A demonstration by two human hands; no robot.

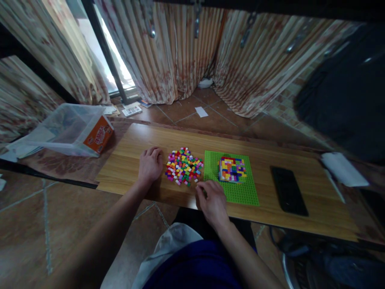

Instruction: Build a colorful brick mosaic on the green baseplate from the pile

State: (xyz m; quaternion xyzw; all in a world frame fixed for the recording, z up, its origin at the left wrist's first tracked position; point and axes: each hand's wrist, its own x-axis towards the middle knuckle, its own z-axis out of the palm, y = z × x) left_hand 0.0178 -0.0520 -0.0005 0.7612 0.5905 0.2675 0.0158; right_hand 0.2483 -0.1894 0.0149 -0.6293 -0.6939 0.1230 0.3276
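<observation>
Left hand (150, 164) rested just left of the loose bricks (184, 165); right hand (212, 200) lay at their near-right side, the nearer to the brick block (232, 169) on the green baseplate (211, 161). Hands were apart; whether either gripped anything could not be told

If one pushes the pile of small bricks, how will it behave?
The pile of small bricks would probably spread apart, since its pieces lie loose. Each looks tiny, so likely light. Their boxy shapes suggest sliding rather than rolling.
</observation>
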